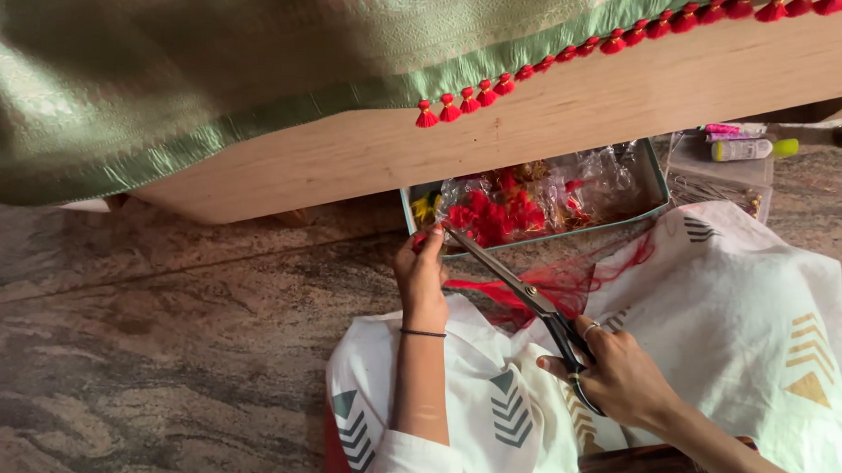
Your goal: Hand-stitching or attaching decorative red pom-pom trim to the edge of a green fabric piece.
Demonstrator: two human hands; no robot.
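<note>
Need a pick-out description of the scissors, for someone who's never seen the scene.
Start at the green cloth with red tassels hanging over the wooden board, then drop to the white printed fabric below. The scissors lie slantwise above it, dark handles in the right hand, tips by the left hand: the only long metal blades there.

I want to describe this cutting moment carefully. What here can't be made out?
- What the left hand pinches: head view, too small, fingers cover it.
- Scissors handles: the right hand wraps them.
- Contents of the tin tray: crinkled clear plastic blurs them.
- Green fabric: cut off by the top edge.
</note>
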